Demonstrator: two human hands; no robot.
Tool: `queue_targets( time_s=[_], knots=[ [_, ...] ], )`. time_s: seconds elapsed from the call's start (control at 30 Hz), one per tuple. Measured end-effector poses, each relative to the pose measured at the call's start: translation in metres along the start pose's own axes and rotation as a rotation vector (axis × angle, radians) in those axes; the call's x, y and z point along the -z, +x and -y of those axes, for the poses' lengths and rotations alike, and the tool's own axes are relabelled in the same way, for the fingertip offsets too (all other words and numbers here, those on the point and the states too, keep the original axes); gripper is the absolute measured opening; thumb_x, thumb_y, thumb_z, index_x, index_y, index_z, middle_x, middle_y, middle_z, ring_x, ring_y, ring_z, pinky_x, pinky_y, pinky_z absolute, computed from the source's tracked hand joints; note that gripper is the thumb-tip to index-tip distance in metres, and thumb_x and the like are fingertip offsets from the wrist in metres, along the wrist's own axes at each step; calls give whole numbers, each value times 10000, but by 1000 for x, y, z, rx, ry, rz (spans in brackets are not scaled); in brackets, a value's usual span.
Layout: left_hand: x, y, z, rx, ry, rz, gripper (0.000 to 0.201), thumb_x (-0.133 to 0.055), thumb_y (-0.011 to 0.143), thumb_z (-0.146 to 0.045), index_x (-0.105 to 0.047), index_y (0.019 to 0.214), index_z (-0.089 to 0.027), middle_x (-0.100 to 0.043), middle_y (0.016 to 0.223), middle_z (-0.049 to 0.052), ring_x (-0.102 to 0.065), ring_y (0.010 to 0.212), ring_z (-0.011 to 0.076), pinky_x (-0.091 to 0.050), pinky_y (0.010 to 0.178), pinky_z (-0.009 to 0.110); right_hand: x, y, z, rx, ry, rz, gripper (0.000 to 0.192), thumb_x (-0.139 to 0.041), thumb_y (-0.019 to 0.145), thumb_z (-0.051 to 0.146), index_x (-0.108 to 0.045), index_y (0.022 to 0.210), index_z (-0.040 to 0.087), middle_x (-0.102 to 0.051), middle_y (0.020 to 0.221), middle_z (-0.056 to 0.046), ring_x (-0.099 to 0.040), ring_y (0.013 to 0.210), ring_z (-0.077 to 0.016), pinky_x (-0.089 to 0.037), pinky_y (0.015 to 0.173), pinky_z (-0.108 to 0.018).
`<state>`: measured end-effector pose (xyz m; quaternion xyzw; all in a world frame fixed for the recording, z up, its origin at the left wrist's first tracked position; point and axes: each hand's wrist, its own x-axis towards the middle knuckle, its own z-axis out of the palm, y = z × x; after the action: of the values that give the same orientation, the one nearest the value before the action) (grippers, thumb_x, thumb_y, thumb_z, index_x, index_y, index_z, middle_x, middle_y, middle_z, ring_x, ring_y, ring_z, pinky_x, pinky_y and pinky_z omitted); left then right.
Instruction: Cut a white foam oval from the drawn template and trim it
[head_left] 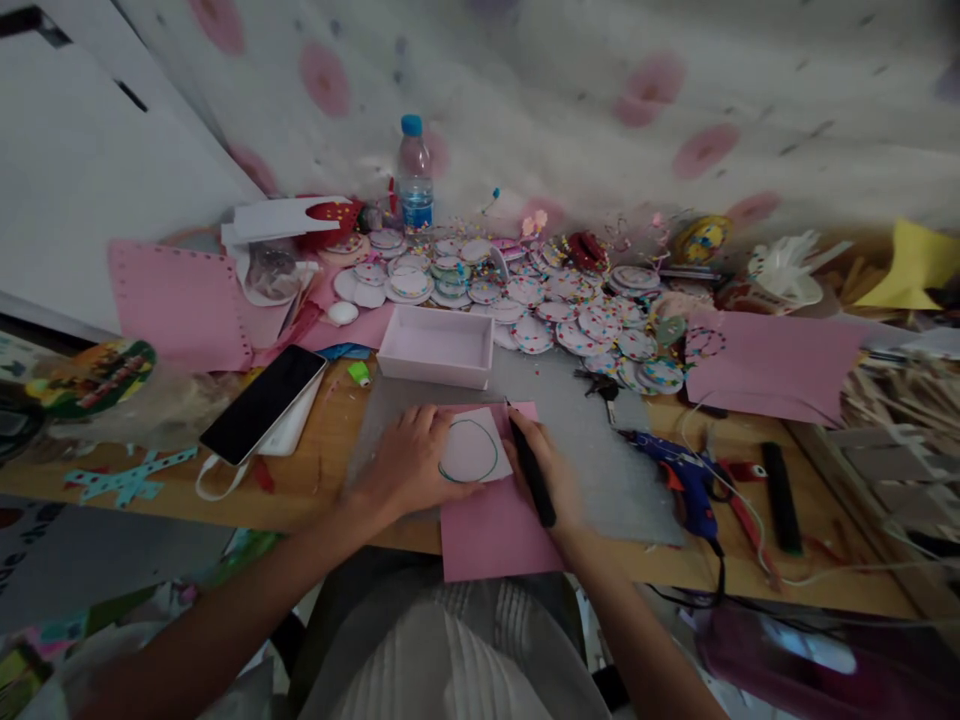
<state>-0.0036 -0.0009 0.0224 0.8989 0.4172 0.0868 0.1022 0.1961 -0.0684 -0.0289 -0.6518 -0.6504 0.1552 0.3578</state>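
My left hand (409,462) lies flat on a pale round disc (470,452) that rests on a pink paper sheet (495,525), pressing it down at its left side. A dark outline runs around the disc's edge. My right hand (544,465) grips a black pen (531,468) with its tip at the disc's upper right edge. The pink sheet lies on a grey mat (600,450) and overhangs the table's front edge.
A white open box (437,347) stands just behind the disc. Several sprinkle-patterned discs (570,310) lie behind it, with a water bottle (414,175). A black phone (262,402) lies left, a blue glue gun (682,480) right, more pink sheets (772,365) nearby.
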Motion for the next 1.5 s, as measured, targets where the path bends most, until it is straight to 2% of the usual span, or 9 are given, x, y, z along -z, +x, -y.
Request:
queue_targets(
  time_s=[0.17, 0.3, 0.47, 0.57, 0.67, 0.8, 0.93, 1.2, 1.5],
  knots=[
    [2, -7, 4, -10, -21, 16, 817, -658, 610, -717, -521, 1149, -118, -541, 1072, 143, -510, 972, 330, -430, 849, 469, 17, -18, -10, 93, -33, 85, 496, -487, 948, 292, -381, 1430, 343, -532, 1376, -63, -536, 1233, -268, -455, 1017, -469],
    [7, -12, 12, -25, -52, 13, 842, -679, 594, -701, -496, 1182, -127, -536, 1088, 139, -510, 982, 330, -430, 856, 468, 17, -29, -13, 87, -5, 130, 439, -477, 956, 265, -451, 1386, 352, -546, 1377, -37, -485, 1285, -274, -368, 1082, -532],
    [3, -4, 10, -84, -87, 56, 825, -706, 595, -659, -501, 1180, -114, -543, 1118, 152, -513, 1019, 334, -427, 901, 471, 13, -9, -8, -70, 187, 58, 456, -517, 933, 340, -434, 1380, 301, -611, 1265, -80, -593, 1150, -276, -483, 965, -506],
    [-3, 6, 10, -178, -131, 71, 885, -731, 590, -636, -484, 1233, -81, -527, 1202, 180, -491, 1106, 337, -397, 978, 455, 31, 4, -5, -131, 259, -29, 505, -489, 939, 387, -357, 1413, 275, -593, 1250, -104, -646, 1024, -243, -537, 876, -438],
    [-12, 14, 15, -256, -163, 122, 906, -700, 636, -640, -451, 1301, -77, -502, 1301, 191, -456, 1201, 333, -348, 1044, 443, 51, 9, -3, -143, 283, -55, 353, -502, 931, 377, -495, 1265, 260, -631, 1133, -84, -651, 937, -221, -543, 825, -396],
    [-27, 20, 25, -361, -167, 204, 918, -509, 791, -686, -249, 1462, -116, -301, 1519, 179, -257, 1398, 311, -202, 1135, 453, 60, 13, -5, -36, 203, 65, 211, -589, 867, 282, -575, 1073, 241, -674, 951, -47, -656, 844, -206, -547, 736, -341],
    [-36, 20, 31, -391, -134, 201, 969, -420, 824, -716, -101, 1506, -105, -127, 1578, 168, -87, 1457, 285, -100, 1167, 427, 60, 24, -10, 132, 131, 301, 262, -538, 871, 203, -558, 1129, 243, -693, 1009, -48, -673, 875, -191, -547, 750, -315],
    [-36, 22, 31, -404, -137, 194, 1024, -425, 793, -755, -111, 1506, -92, -133, 1578, 161, -81, 1460, 271, -86, 1177, 405, 64, 41, -11, 264, 91, 423, 281, -498, 899, 187, -547, 1170, 241, -683, 971, -40, -667, 834, -154, -532, 749, -269],
    [-33, 22, 29, -385, -141, 223, 1011, -429, 800, -741, -90, 1509, -105, -131, 1578, 162, -90, 1458, 280, -102, 1167, 426, 65, 48, -9, 296, 130, 453, 302, -486, 891, 169, -561, 1175, 239, -673, 978, -61, -656, 863, -184, -534, 751, -312]
  ],
)
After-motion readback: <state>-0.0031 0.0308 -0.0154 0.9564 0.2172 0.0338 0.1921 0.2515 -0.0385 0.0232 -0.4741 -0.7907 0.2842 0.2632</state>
